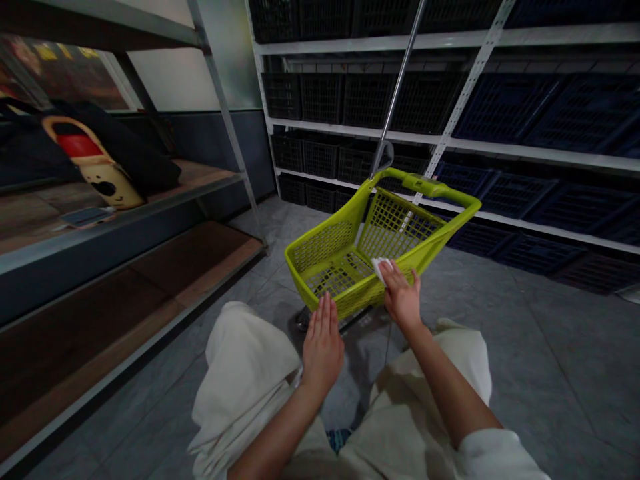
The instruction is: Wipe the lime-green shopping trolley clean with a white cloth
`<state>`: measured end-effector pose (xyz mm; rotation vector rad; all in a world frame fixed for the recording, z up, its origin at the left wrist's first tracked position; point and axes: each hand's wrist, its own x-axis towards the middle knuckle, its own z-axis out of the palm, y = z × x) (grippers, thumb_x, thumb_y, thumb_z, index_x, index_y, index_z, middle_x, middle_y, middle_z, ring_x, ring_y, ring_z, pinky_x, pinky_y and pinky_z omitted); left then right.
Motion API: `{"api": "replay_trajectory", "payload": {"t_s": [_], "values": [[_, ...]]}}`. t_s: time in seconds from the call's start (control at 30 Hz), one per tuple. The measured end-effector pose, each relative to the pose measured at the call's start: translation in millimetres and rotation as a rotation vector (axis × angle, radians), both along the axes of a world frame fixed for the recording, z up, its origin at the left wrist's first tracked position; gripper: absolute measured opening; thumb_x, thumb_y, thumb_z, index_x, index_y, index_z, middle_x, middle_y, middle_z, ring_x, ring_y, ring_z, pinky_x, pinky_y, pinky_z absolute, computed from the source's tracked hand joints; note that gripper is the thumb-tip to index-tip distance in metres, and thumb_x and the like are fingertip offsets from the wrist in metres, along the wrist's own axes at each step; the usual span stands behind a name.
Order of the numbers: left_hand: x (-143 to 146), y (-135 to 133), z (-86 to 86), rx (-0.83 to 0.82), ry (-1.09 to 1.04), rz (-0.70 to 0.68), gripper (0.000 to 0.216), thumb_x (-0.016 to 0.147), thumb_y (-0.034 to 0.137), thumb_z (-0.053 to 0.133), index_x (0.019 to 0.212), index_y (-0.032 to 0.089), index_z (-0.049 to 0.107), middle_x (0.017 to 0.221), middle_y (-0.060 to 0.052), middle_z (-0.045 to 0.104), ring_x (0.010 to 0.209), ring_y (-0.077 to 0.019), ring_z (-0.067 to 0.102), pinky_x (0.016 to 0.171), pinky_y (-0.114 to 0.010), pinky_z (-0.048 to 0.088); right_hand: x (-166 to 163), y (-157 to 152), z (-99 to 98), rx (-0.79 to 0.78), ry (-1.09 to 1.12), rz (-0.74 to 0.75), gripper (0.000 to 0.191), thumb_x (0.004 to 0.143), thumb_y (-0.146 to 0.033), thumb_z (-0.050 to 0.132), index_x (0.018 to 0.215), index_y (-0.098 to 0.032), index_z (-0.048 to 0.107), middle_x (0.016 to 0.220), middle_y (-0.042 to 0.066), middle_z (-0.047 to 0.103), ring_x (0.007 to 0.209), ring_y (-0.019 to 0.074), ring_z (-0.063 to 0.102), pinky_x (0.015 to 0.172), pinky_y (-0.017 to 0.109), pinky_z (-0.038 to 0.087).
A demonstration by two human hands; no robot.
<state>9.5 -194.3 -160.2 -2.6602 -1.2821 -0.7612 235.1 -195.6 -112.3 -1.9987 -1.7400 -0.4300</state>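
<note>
A small lime-green plastic shopping cart (320,241) stands on the floor in front of my knees, its handle toward the back right and a tall metal pole rising behind it. My right hand (401,297) presses a white cloth (383,268) against the near side rim of the basket, fingers closed over the cloth. At the basket's near left corner rests my left hand (324,341), its fingers stretched out flat against the rim with nothing held in them. The cart's wheels are mostly hidden below the basket.
White metal racks (360,135) with several dark crates (323,98) and blue crates (520,107) line the back. To the left, a shelf unit (215,187) holds a cartoon-faced bottle (113,183), a dark bag (145,157) and a phone-like flat object (87,217). Grey tiles (500,320) form the floor.
</note>
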Motion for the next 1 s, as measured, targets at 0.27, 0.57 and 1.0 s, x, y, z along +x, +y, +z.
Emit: {"api": "replay_trajectory", "payload": {"t_s": [0.27, 0.57, 1.0], "values": [[2, -2, -1.9, -0.003, 0.031, 0.016, 0.084, 0.089, 0.014, 0.045, 0.158, 0.005, -0.001, 0.164, -0.019, 0.021, 0.153, -0.0275, 0.019, 0.122, -0.043, 0.029, -85, -13, -10.7, -0.068, 0.016, 0.229, 0.064, 0.086, -0.006, 0.042, 0.148, -0.022, 0.045, 0.149, 0.009, 0.054, 0.146, 0.0191, 0.038, 0.121, 0.045, 0.007], [3, -5, -0.3, -0.007, -0.006, 0.001, 0.086, 0.089, 0.013, 0.045, 0.158, 0.006, -0.007, 0.165, -0.019, 0.015, 0.154, -0.0276, 0.017, 0.122, -0.044, 0.029, -8, -4, 0.7, -0.006, 0.076, -0.003, 0.064, 0.085, -0.004, 0.038, 0.145, -0.022, 0.047, 0.150, 0.007, 0.053, 0.146, 0.0222, 0.039, 0.119, 0.050, 0.012], [3, -7, -0.8, -0.002, 0.018, -0.001, 0.085, 0.090, 0.013, 0.044, 0.157, 0.004, -0.006, 0.164, -0.020, 0.018, 0.153, -0.0290, 0.019, 0.122, -0.044, 0.029, -35, -10, -3.4, -0.057, -0.023, 0.226, 0.063, 0.085, -0.006, 0.042, 0.145, -0.024, 0.048, 0.146, 0.008, 0.057, 0.143, 0.0191, 0.043, 0.121, 0.047, 0.008]]}}
